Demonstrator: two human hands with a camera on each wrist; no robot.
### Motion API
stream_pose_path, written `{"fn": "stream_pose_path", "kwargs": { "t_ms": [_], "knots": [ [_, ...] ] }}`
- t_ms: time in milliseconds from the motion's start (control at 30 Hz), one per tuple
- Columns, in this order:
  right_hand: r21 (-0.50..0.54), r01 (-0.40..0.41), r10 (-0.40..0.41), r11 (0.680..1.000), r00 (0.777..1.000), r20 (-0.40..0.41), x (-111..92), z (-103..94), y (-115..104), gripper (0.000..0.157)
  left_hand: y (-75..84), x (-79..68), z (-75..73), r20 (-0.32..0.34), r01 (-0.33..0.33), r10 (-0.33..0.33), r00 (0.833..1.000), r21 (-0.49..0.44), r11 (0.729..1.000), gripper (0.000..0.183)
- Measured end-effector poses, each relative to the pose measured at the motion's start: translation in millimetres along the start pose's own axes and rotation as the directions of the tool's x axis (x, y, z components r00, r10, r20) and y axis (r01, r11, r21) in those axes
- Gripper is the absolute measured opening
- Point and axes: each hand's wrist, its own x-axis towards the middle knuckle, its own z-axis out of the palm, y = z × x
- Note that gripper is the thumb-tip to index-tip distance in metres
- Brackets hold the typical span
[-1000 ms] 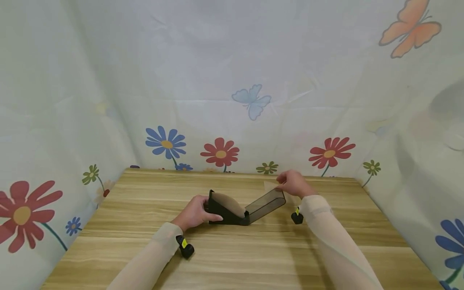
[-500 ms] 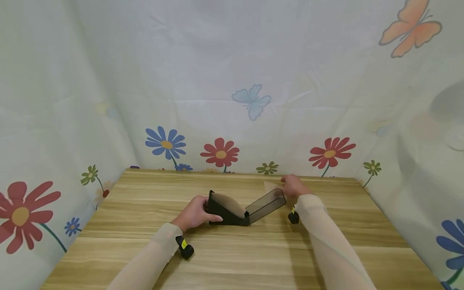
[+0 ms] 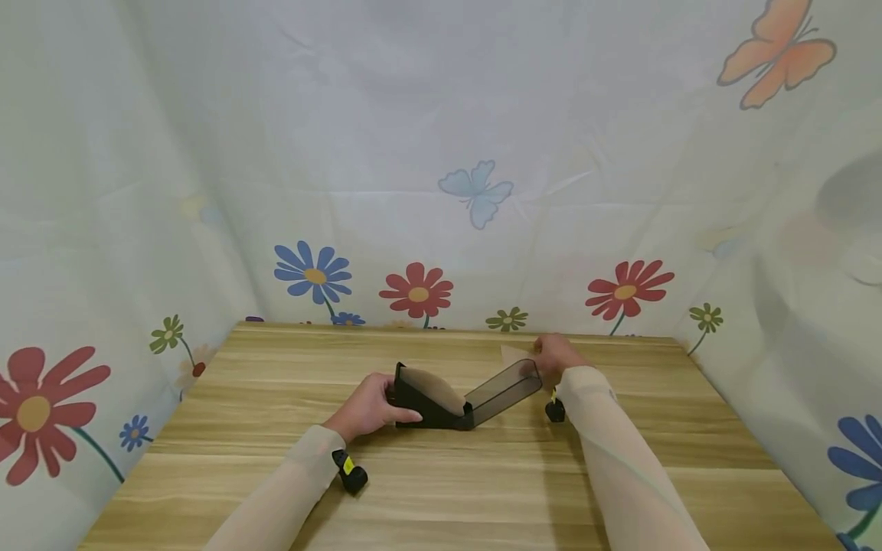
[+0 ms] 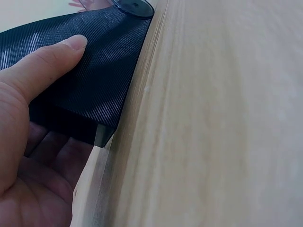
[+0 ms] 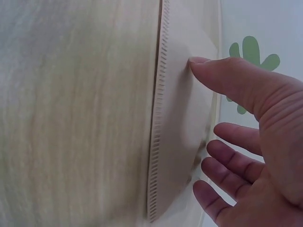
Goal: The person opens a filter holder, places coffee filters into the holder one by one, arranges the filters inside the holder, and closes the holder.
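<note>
My left hand [image 3: 368, 404] grips the left end of a black coffee filter holder [image 3: 429, 415] on the table. The left wrist view has its thumb [image 4: 61, 54] on the ridged black side and the other fingers behind. Tan filter papers [image 3: 436, 387] stand inside the holder. Its smoky see-through lid [image 3: 506, 392] is swung out to the right. Behind the lid's end lies a loose coffee filter [image 5: 182, 109] with a crimped edge. Over it is my right hand [image 3: 560, 360], its thumb at the paper's face and its fingers spread by the far edge, not visibly pinching.
The wood-grain table [image 3: 448, 490] ends at a pale curtain [image 3: 386, 153] printed with flowers and butterflies, close behind the right hand. Small black wrist devices hang below each sleeve.
My right hand has shifted from above the lid's end to slightly right and lower, behind it. The left hand, holder and loose filter have stayed in place.
</note>
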Motion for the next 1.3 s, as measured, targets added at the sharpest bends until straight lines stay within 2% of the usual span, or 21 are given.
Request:
{"fn": "stream_pose_path", "kwargs": {
  "t_ms": [167,367,500,633,667,767,867,1000,1100,1200,1300],
  "knots": [
    [0.014,-0.03,0.03,0.999,0.999,0.04,9,0.8,1,0.06,1.7,-0.3,0.0,-0.004,0.005,-0.005,1.0,-0.004,1.0,0.036],
    [0.042,-0.07,0.068,0.997,0.996,0.05,-1,-1.1,-9,0.067,1.4,-1.1,0.3,-0.002,0.007,-0.007,1.0,-0.008,1.0,0.038],
    [0.058,-0.078,0.075,0.995,0.996,0.056,-4,-1.9,-12,0.06,-0.5,-0.6,0.5,0.001,0.008,-0.008,1.0,-0.002,1.0,0.04],
    [0.028,-0.047,0.046,0.998,0.998,0.048,-3,-1.3,-10,0.055,0.4,-0.8,0.7,-0.003,0.011,-0.011,1.0,0.001,1.0,0.04],
    [0.022,-0.038,0.037,0.999,0.998,0.042,-2,-0.8,-10,0.051,1.0,-1.0,0.8,-0.004,0.012,-0.012,1.0,0.0,1.0,0.039],
    [0.008,0.002,-0.002,1.0,0.998,0.056,-1,-0.5,-10,0.026,2.2,-1.2,1.0,-0.007,0.012,-0.012,1.0,0.003,1.0,0.038],
    [0.036,0.003,-0.006,0.999,0.998,0.064,-1,-1.9,-12,0.02,2.0,-1.2,0.8,-0.006,0.012,-0.012,1.0,0.017,1.0,0.038],
    [0.041,0.013,-0.016,0.999,0.997,0.082,0,-4.8,-16,0.027,2.1,-1.0,0.0,-0.004,0.017,-0.017,1.0,0.024,1.0,0.039],
    [-0.006,0.036,-0.036,0.999,0.996,0.087,2,-6.0,-15,0.033,2.6,-1.0,0.1,0.0,0.016,-0.016,1.0,0.016,1.0,0.039],
    [-0.024,0.017,-0.015,1.0,0.996,0.09,4,-6.1,-12,0.038,2.4,-0.9,0.3,0.003,0.01,-0.01,1.0,0.013,1.0,0.039],
    [-0.005,-0.014,0.015,1.0,0.995,0.102,5,-5.9,-11,0.032,1.5,-0.5,0.2,0.004,0.006,-0.006,1.0,0.017,1.0,0.039]
  ]
}}
